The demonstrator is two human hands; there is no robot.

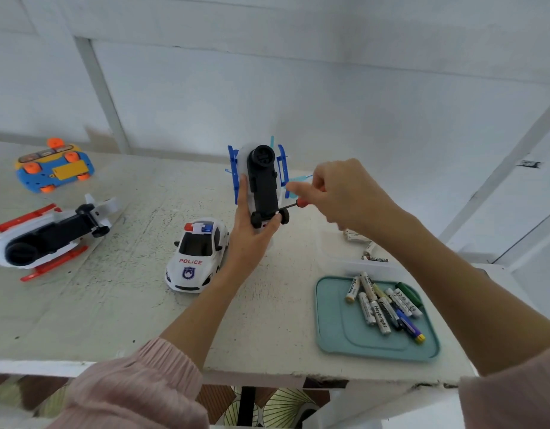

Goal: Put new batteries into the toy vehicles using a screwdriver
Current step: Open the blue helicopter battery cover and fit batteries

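Your left hand (pixel 252 230) grips the blue-and-white toy helicopter (pixel 263 184) from below, belly toward you and lifted clear of the tabletop (pixel 143 305), with your thumb along its left flank and your fingers curled round the tail end by the small wheels. Your right hand (pixel 338 193) pinches the red-handled screwdriver (pixel 294 205), whose dark shaft points at the black underside near those wheels.

The likeliest trouble is the tip slipping out of the screw. You hold the toy in the air, so any sideways push turns it in your palm, and the blade could skid toward your left fingertips just beside it. Whether the tip is seated in a screw head is too small to tell.

A freed screw could also drop and roll off the edge. The thin blue skids may bend if you squeeze harder. The fresh batteries (pixel 382 305) wait on the teal tray (pixel 335 335), well apart.
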